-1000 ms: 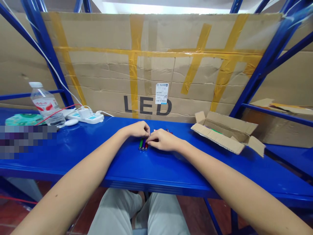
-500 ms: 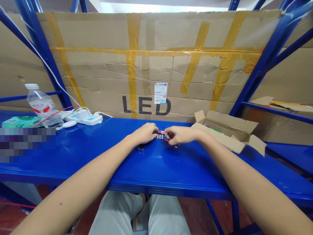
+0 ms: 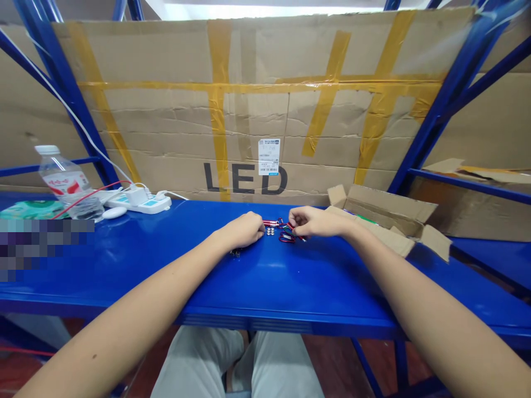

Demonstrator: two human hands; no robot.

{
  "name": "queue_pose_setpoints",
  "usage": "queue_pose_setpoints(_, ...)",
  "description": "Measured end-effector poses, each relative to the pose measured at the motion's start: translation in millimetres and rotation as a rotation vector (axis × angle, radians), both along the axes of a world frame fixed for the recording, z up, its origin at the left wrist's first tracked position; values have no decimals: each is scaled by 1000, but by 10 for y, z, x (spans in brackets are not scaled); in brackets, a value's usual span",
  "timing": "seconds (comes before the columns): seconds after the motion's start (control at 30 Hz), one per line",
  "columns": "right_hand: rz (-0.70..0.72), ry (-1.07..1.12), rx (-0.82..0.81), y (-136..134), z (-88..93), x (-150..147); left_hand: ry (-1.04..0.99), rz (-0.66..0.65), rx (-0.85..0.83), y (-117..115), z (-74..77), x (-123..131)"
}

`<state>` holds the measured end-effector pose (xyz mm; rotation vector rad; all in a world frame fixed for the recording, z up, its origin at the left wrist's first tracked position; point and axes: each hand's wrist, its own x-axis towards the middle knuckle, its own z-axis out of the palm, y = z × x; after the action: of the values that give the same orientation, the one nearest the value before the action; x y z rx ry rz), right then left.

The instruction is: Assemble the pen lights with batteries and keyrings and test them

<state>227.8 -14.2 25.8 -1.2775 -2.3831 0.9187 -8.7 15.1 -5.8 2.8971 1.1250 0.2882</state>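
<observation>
My left hand (image 3: 245, 230) rests on the blue tabletop with its fingers curled. Its fingertips meet the left end of a slim red metal tube (image 3: 271, 223), most of which lies in view. Just in front of the tube are several small silver button cells (image 3: 270, 231) in rows. My right hand (image 3: 317, 221) is closed, thumb and fingers bent together over a small cluster of red, green and dark clips; what it grips is partly hidden. A red-and-black carabiner clip (image 3: 286, 237) lies under its fingertips. Small metallic pieces (image 3: 235, 253) show beside my left wrist.
An open cardboard box (image 3: 392, 207) stands right of my right hand. At the left are a water bottle (image 3: 68, 179), a white power strip (image 3: 151, 203) with cables, and a green packet (image 3: 31, 209). A large taped cardboard panel (image 3: 174, 121) closes off the back.
My right hand has moved slightly up and to the right, uncovering the carabiner clip on the table. My left hand stays by the red tube; the view has shifted slightly.
</observation>
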Motion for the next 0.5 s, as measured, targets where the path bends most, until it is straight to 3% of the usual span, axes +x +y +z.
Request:
queue_pose_setpoints(0.13, -10, 22, -1, -21, -9, -10, 10, -32, -63, -46, 64, -53)
queue_pose_setpoints(0.27, -23, 78, -16, -6, -61, -28, -20, 24, -167, -120, 139, -56)
queue_pose_setpoints(0.5, 117, 40, 0, 4, -134, -130, 22, 64, -175, -198, 203, -44)
